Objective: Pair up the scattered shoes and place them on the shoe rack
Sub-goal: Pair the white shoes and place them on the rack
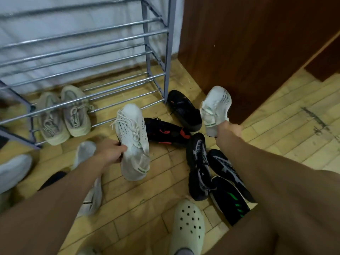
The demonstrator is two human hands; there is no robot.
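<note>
Grey metal shoe rack [103, 52] stands against the wall, beige pair [64, 115] on its bottom rails. Left hand [110, 150] grips one white sneaker [133, 140]; right hand [228, 130] grips its mate [215, 107], both above scattered dark shoes [198, 166].

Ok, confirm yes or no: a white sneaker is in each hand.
Yes: the left hand grips one white sneaker, and the right hand grips the other white sneaker.

a pair of sneakers [64, 116] lies under the rack [88, 52], loose shoes [184, 126] right
</note>
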